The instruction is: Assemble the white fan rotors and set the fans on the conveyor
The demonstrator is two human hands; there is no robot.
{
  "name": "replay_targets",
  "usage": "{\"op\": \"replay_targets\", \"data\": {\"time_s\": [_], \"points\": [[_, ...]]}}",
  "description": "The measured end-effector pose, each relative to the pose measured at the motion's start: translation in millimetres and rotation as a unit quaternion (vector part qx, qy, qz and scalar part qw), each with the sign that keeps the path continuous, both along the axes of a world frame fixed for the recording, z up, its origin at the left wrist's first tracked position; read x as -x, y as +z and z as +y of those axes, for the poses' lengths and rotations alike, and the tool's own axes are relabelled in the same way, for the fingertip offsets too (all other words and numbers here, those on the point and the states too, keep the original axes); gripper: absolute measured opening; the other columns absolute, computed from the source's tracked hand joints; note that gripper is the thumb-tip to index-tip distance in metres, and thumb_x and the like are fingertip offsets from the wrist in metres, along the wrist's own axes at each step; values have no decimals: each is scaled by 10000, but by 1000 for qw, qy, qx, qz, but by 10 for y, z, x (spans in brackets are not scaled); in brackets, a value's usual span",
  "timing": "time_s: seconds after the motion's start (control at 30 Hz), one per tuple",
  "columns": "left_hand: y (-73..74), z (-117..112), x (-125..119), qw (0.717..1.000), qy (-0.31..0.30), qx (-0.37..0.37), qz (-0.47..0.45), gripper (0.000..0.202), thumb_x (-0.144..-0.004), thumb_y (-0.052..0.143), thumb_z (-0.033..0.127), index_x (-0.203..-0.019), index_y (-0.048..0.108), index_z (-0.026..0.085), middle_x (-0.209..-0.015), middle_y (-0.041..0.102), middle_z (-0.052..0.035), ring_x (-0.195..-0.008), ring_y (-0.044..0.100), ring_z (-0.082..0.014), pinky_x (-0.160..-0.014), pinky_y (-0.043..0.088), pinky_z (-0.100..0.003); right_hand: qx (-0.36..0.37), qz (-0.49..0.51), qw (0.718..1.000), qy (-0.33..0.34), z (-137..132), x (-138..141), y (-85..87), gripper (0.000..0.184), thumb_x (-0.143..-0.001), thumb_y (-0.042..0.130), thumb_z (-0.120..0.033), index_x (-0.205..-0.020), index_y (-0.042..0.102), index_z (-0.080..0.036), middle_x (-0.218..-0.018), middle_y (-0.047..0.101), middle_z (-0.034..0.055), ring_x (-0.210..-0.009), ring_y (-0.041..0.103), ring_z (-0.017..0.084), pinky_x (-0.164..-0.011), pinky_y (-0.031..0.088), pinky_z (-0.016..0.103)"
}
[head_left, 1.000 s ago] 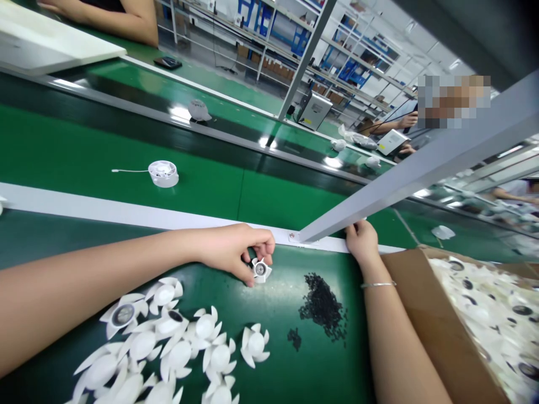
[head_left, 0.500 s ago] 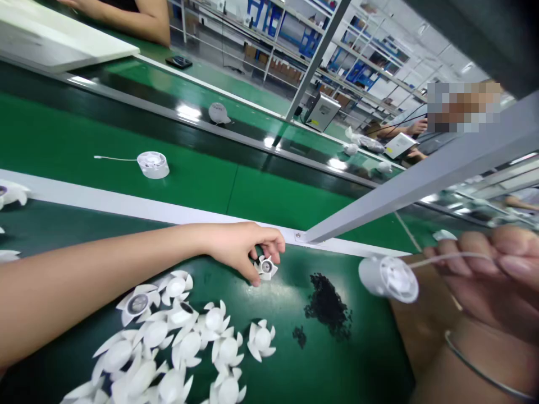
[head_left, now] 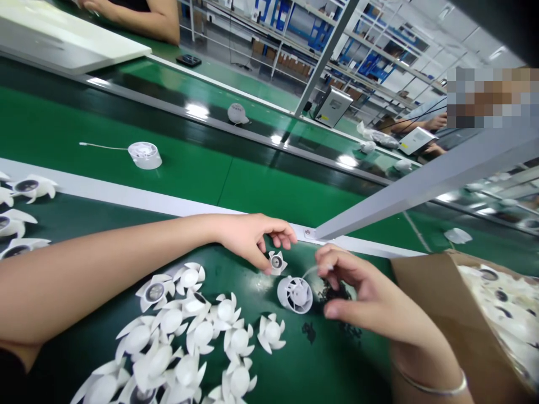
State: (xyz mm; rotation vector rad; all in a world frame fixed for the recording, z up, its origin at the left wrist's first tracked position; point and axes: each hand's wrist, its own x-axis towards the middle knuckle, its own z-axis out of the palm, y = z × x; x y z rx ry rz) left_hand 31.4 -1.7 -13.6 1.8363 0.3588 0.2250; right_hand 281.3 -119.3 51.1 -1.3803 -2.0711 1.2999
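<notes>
My left hand (head_left: 263, 240) hovers with thumb and fingers parted around a small white fan impeller (head_left: 277, 262); the thumb tip is at its edge. Just right of that, a round white fan housing (head_left: 295, 294) with inner vanes appears to rest on the green table, its thin white cable reaching towards my right hand (head_left: 353, 280). The fingers of that hand are spread from the thumb, the blurred cable end close to the fingertips. Several larger white impellers (head_left: 202, 335) lie in a pile below my left forearm. Tiny black pieces (head_left: 309, 332) are heaped partly behind my right hand.
More impellers (head_left: 33, 188) sit at the far left. A cardboard box (head_left: 425, 280) of white parts stands at right. Another cabled housing (head_left: 145, 156) is on the green conveyor (head_left: 185, 182) beyond the white rail. A slanted grey post (head_left: 404, 179) rises at right. Co-workers sit opposite.
My right hand has come in from the right, bringing the housing from hanging by its cable to beside the small impeller, and its fingers have opened. My left hand has barely moved.
</notes>
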Motion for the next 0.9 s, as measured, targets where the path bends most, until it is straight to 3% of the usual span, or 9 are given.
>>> {"op": "replay_targets", "data": {"time_s": [0.1, 0.2, 0.27, 0.37, 0.53, 0.6, 0.7, 0.77, 0.9], "points": [[28, -2, 2, 1000, -4, -14, 15, 654, -655, 815, 233, -1257, 559, 237, -1244, 614, -51, -1079, 565, -181, -691, 526, -221, -56, -153, 986, 36, -84, 187, -26, 501, -654, 871, -272, -1049, 564, -253, -1154, 524, 38, -969, 526, 187, -808, 459, 300], [45, -5, 8, 1000, -1, -14, 20, 669, -650, 814, 222, -1265, 553, 245, -1235, 606, -41, -1041, 572, -166, -685, 510, -211, -83, -218, 972, 42, -150, 319, -80, 357, -737, 747, -131, -1024, 563, -238, -1112, 549, 33, -959, 548, 182, -848, 470, 323], [47, -5, 10, 1000, -4, -13, 17, 667, -653, 813, 227, -1266, 550, 254, -1232, 602, -30, -1021, 567, -158, -689, 498, -212, -103, -206, 972, 51, -146, 327, -99, 293, -776, 688, -102, -1005, 559, -232, -1067, 578, 29, -942, 567, 178, -836, 482, 318], [47, 4, 10, 1000, -3, -8, 5, 667, -669, 815, 279, -1277, 541, 253, -1185, 588, -23, -952, 539, -142, -682, 467, -215, -170, -142, 975, 27, -90, 262, -101, 293, -784, 748, -167, -993, 552, -234, -1096, 620, 35, -997, 605, 181, -860, 501, 299], [51, 46, 6, 996, 34, 70, -35, 454, -870, 639, 416, -1258, 532, 208, -955, 522, 6, -819, 506, -117, -746, 443, -260, -341, -97, 934, -38, -26, 299, -212, 203, -810, 783, -266, -949, 644, -213, -1183, 645, 78, -1066, 650, 190, -922, 527, 299], [37, 57, 5, 995, 51, 79, -39, 430, -902, 602, 448, -1250, 533, 205, -906, 506, 17, -799, 498, -117, -745, 431, -265, -357, -92, 930, -15, -25, 371, -297, 170, -833, 758, -242, -980, 682, -202, -1223, 639, 98, -1081, 656, 198, -917, 546, 305], [-2, 55, -7, 994, 62, 83, -20, 529, -814, 724, 432, -1247, 523, 206, -873, 491, 35, -687, 461, -92, -649, 405, -248, -360, -117, 926, 3, -25, 435, -408, 144, -864, 710, -200, -1007, 718, -195, -1250, 651, 116, -1114, 655, 228, -928, 564, 353], [-21, 51, -21, 993, 66, 93, -10, 572, -760, 778, 392, -1235, 521, 206, -854, 486, 46, -641, 447, -80, -602, 386, -237, -362, -132, 923, -11, -16, 434, -454, 138, -873, 696, -195, -1007, 731, -193, -1252, 671, 120, -1108, 670, 235, -936, 573, 368], [6, 58, -39, 991, 77, 112, 17, 506, -786, 742, 325, -1223, 519, 199, -804, 510, 54, -638, 483, -90, -597, 379, -231, -346, -127, 929, -36, 10, 412, -496, 109, -862, 714, -204, -964, 735, -170, -1216, 707, 133, -1059, 709, 228, -930, 587, 336]]}}
